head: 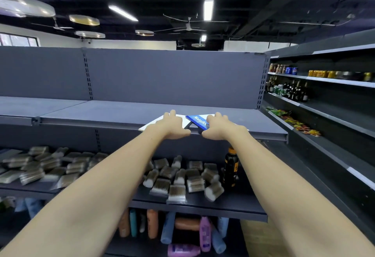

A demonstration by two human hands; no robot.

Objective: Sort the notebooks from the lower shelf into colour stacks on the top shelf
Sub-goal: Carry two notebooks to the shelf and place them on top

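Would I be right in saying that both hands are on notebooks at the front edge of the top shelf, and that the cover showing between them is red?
Not quite: the head view shows the cover between the hands is blue with white lettering, not red. The rest holds: the left hand and right hand are both on the notebooks at the front edge of the top shelf.

Both hands, left hand [172, 125] and right hand [220, 127], cover most of the white notebooks [156, 123]; count unclear. Blue notebook [197, 122] title cut by right fingers. Black bottle [230, 167] label blurred. Far right shelf cans [322, 73] too small to read.
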